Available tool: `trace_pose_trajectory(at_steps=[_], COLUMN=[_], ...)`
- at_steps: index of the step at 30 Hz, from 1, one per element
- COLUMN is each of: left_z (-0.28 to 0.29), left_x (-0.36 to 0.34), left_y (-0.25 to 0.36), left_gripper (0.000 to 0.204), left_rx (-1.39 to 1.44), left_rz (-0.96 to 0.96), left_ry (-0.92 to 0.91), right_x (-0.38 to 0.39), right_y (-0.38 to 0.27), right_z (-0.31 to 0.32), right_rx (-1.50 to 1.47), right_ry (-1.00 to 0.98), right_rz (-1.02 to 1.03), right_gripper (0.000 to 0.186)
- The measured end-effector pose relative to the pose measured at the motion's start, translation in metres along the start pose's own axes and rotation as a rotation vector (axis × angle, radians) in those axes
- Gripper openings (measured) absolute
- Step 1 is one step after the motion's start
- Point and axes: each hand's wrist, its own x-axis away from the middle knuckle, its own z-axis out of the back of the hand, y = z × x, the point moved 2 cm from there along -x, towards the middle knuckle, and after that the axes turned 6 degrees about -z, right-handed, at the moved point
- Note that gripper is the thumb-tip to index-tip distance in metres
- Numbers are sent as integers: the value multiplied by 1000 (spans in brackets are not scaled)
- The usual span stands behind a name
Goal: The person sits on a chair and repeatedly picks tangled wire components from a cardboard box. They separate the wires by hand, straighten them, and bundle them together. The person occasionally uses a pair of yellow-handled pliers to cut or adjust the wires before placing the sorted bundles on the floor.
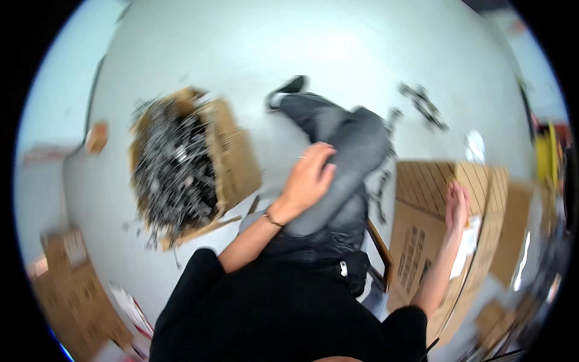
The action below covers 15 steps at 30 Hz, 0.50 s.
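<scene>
My left hand (310,181) is over my grey-trousered legs (356,151), fingers loosely apart and holding nothing. My right hand (456,205) is at the top of a large cardboard box (416,253), its fingers slightly bent with nothing visible in them. A pale label (464,253) is on that box below the hand. To my left, an open, torn carton (235,157) is heaped with a tangle of grey and black wire-like pieces (172,169). The picture is blurred, so small details are unclear.
Stacked cartons (78,289) stand at lower left and a small brown item (96,137) lies at left. Several dark metal-looking pieces (422,105) lie on the pale floor (289,42). A wooden chair edge (380,253) is beside me, and yellow and brown clutter (546,157) lines the far right.
</scene>
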Motion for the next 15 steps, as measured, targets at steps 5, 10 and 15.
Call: trace_pose_trajectory(at_steps=[5, 10, 15], left_z=[55, 154, 271], left_x=[17, 43, 60], left_y=[-8, -18, -41], left_gripper=[25, 17, 15], left_rx=[-122, -502, -1149], left_rz=[21, 98, 217], left_ry=[33, 236, 451], right_x=[3, 32, 63], right_y=[23, 34, 56], right_z=[-134, -196, -219], right_rx=[-252, -484, -398], right_ry=[-491, -820, -968], right_rz=[-144, -265, -287], right_gripper=[10, 19, 42])
